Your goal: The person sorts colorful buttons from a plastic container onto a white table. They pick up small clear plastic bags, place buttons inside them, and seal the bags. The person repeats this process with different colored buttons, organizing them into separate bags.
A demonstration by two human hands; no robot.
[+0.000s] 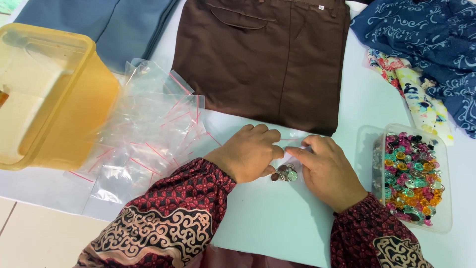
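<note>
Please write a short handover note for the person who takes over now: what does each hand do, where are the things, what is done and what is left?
Left hand: fingertips pinch the top edge of a small clear bag.
Right hand: pinches the same edge from the other side.
Bag: on the white table, between the hands, with a few small beads inside.
Bead box: clear, at the right, full of mixed colours.
Empty bags: pile at the left, beside the yellow tub.
Done: one bag has beads in it. I cannot tell if it is sealed.
Left: many empty bags and a full box.
</note>
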